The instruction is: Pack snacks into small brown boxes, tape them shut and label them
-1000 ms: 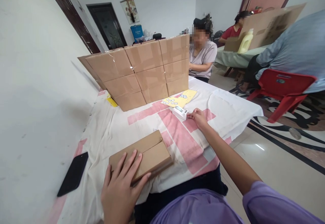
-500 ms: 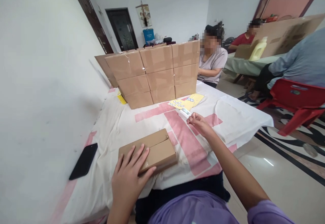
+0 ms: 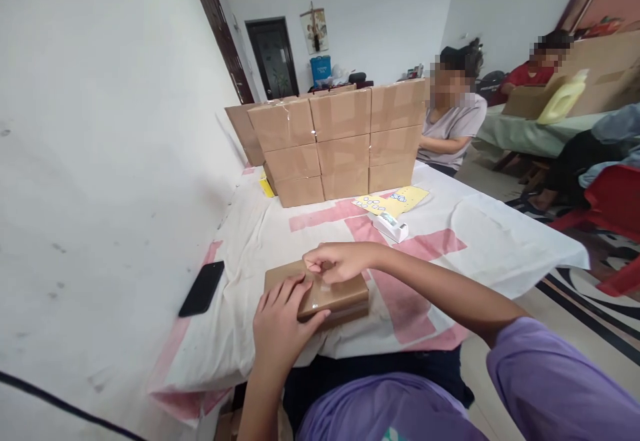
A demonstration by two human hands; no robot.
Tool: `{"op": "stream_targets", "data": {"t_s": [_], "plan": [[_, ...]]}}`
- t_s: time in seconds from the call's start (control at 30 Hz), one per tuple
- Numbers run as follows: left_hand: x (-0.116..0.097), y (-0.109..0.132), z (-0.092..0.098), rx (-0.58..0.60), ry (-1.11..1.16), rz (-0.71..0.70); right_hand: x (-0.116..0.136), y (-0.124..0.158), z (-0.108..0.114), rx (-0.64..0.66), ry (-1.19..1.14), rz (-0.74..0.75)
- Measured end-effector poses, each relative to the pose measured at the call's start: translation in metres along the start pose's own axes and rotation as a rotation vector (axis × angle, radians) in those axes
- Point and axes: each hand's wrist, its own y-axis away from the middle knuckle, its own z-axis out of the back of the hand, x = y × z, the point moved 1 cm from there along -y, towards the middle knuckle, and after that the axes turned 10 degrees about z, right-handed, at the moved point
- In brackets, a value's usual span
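Note:
A flat brown cardboard box [image 3: 345, 293] lies at the near edge of the table. My left hand [image 3: 285, 321] rests on its near left corner with fingers spread flat. My right hand [image 3: 336, 261] hovers over the box's top with fingers pinched on a short strip of clear tape [image 3: 323, 286] that hangs down onto the lid. A small white tape dispenser [image 3: 391, 225] sits further back on the cloth, apart from both hands.
A wall of stacked cardboard boxes [image 3: 340, 141] stands at the table's far end, with a yellow sheet [image 3: 395, 201] in front. A black phone [image 3: 203, 287] lies at the left. The white wall is close on the left. A person [image 3: 450, 121] sits beyond; a red chair [image 3: 617, 207] stands right.
My right hand has left the tape dispenser and come back over the box, pinching a strip of tape. My left hand has stayed on the box. The view has shifted left.

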Motion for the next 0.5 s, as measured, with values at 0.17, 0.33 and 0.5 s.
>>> {"op": "stream_targets", "data": {"t_s": [0.17,0.33,0.5], "plan": [[0.003,0.002,-0.002,-0.021,0.044,0.041,-0.021,-0.016,-0.001,0.105,0.134,0.055],[0.004,0.003,-0.004,-0.04,0.028,0.043,-0.027,-0.022,-0.002,0.122,0.089,0.048],[0.006,0.002,-0.004,-0.045,0.066,0.039,-0.019,-0.022,-0.005,0.103,0.143,0.043]]}}
